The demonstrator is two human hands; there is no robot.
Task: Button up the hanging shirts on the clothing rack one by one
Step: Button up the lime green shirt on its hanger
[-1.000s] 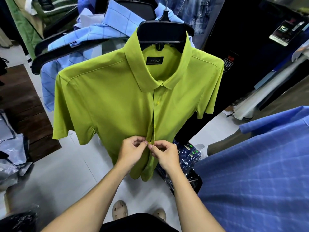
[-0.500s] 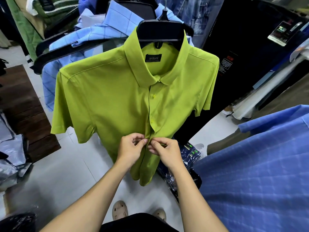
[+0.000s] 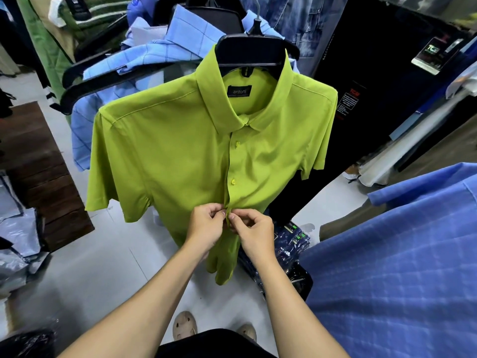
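Observation:
A lime-green short-sleeved shirt (image 3: 175, 151) hangs on a black hanger (image 3: 254, 50) in the middle of the head view. Its collar and two upper buttons (image 3: 233, 181) are fastened. My left hand (image 3: 206, 226) pinches the left edge of the placket at about waist height. My right hand (image 3: 254, 232) pinches the right edge right beside it, fingertips meeting over the strip. The button between them is hidden by my fingers. Below my hands the shirt front hangs loose.
A light-blue checked shirt (image 3: 154, 52) hangs behind on the left. Another blue checked shirt (image 3: 402, 267) fills the lower right. Black garments (image 3: 374, 86) hang behind on the right. Packaged clothes (image 3: 289, 244) and plastic bags (image 3: 18, 228) lie on the white floor.
The shirt has swung slightly and a second fastened button is now visible above my hands. Both hands stay pinched together on the placket at the same spot.

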